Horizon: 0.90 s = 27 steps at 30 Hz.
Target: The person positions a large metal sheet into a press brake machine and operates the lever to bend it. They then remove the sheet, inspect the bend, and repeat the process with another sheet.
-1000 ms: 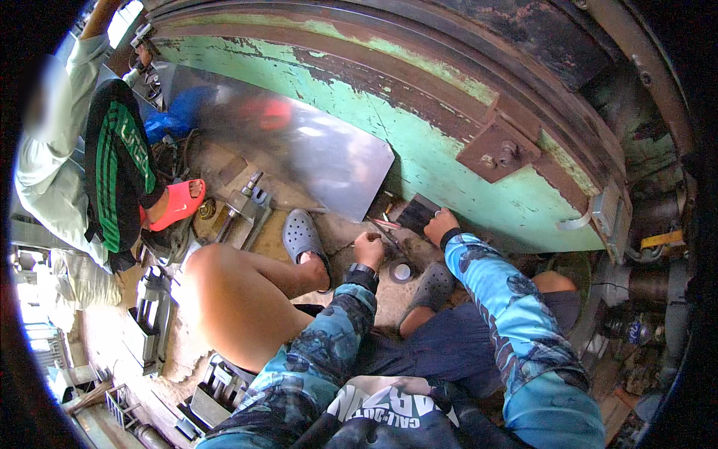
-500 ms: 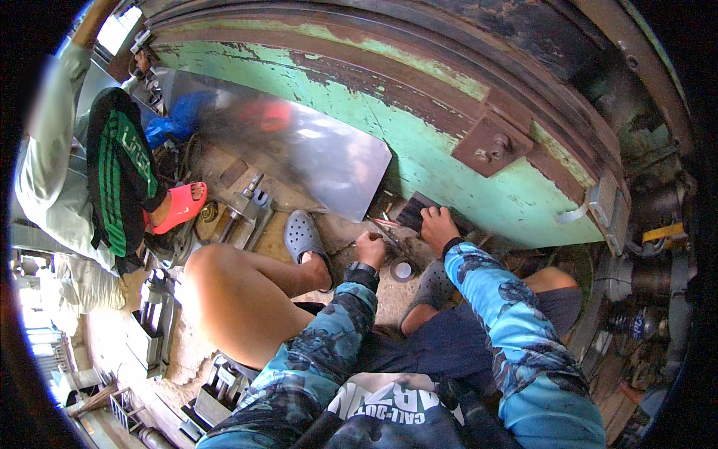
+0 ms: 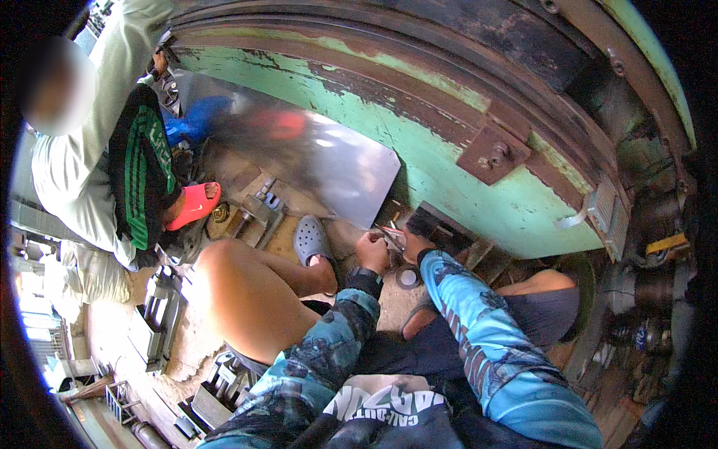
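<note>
My left hand is closed in a pinch above the floor between my feet; what it grips is too small to make out. Close beside it, my right hand has its fingers curled, mostly hidden behind the wrist. A slim grey metal piece shows between the two hands, of a kind I cannot tell. Just below them a round roll of tape lies on the floor. Beyond my right hand sits a dark open box against the green panel.
A green metal panel with peeling paint rises ahead, a shiny metal sheet leaning on it. At the left a person in a pink sandal is close by. A metal vise and a grey clog on my foot are nearer.
My right hand has left the dark box and come left, beside my left hand. My left hand has shifted slightly. The person at the left leans further in.
</note>
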Each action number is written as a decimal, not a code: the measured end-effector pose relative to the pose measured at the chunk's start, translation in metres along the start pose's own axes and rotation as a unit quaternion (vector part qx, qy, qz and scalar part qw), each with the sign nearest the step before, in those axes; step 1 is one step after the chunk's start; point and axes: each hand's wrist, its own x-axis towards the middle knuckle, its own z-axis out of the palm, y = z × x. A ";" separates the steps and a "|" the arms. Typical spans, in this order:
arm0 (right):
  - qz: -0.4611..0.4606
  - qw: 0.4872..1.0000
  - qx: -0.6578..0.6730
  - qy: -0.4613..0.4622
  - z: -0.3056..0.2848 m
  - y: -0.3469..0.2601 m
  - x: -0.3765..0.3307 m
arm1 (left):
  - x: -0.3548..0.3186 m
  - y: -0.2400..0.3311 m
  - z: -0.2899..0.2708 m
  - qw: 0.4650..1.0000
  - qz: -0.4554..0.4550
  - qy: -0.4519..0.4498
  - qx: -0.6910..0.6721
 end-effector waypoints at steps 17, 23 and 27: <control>-0.162 0.897 0.364 0.189 0.042 0.004 0.053 | -0.004 0.026 -0.033 0.988 -0.099 -0.003 -0.117; -0.122 0.978 0.142 -0.089 -0.062 -0.010 0.048 | 0.004 0.070 -0.042 0.988 -0.074 -0.012 -0.134; -0.128 0.912 0.347 -0.176 -0.136 -0.034 0.018 | 0.001 0.127 -0.053 0.982 -0.045 -0.024 -0.181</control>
